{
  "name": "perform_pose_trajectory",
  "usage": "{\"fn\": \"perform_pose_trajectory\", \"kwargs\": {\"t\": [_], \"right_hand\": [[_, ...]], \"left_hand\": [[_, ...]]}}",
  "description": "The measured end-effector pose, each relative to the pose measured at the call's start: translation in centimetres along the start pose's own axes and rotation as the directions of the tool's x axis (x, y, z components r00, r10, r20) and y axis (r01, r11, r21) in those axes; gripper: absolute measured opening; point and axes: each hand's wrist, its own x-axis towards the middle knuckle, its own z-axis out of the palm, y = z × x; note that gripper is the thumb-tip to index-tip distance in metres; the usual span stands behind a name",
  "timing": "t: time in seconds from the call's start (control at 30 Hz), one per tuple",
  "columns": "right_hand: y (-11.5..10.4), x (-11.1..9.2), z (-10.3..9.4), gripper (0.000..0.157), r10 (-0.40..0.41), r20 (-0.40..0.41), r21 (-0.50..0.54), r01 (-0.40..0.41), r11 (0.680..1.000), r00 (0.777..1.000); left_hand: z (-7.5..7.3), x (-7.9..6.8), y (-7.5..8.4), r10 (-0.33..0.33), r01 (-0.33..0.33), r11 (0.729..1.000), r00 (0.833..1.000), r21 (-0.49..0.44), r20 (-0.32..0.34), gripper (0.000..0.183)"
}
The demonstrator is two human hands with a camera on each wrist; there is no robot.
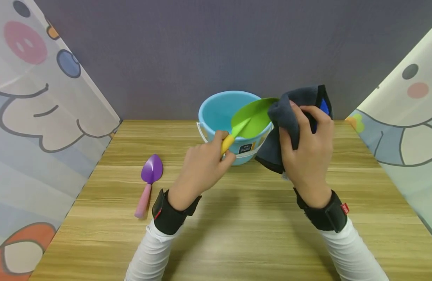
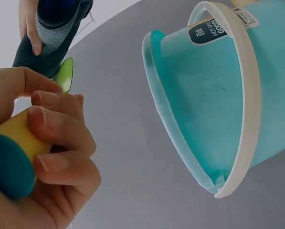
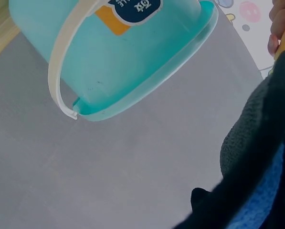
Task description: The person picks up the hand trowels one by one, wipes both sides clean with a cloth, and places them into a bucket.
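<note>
A toy shovel (image 1: 251, 117) with a green blade and yellow handle is gripped by my left hand (image 1: 205, 164), its blade tilted up in front of the bucket's opening. In the left wrist view the fingers curl round the yellow handle (image 2: 25, 129), which ends in a teal cap. My right hand (image 1: 309, 152) holds a dark grey cloth (image 1: 288, 113) with a black edge and a blue side, bunched against the blade's tip, which it hides. Behind both hands stands a light blue bucket (image 1: 212, 111) with a white handle (image 2: 247, 90) and a label.
To the left, a purple toy trowel (image 1: 152, 169) with a pink handle lies on the wooden table (image 1: 237, 234). A grey panel (image 1: 216, 47) rises behind the bucket. Cartoon-printed sheets (image 1: 79, 136) flank the table on both sides.
</note>
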Motion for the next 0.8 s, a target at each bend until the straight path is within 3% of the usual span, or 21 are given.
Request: {"fn": "perform_pose_trajectory", "kwargs": {"t": [0.43, 0.8], "right_hand": [[-0.06, -0.06, -0.06, 0.041, -0.001, 0.026, -0.006, 0.001, 1.0, 1.0], [-0.09, 0.07, -0.14, 0.039, 0.012, 0.01, 0.012, -0.012, 1.0, 1.0]], "left_hand": [[-0.45, 0.21, 0.03, -0.078, 0.078, 0.997, 0.997, -0.027, 0.01, 0.031], [-0.58, 0.44, -0.23, -0.085, 0.083, 0.994, 0.996, -0.077, -0.028, 0.031]]}}
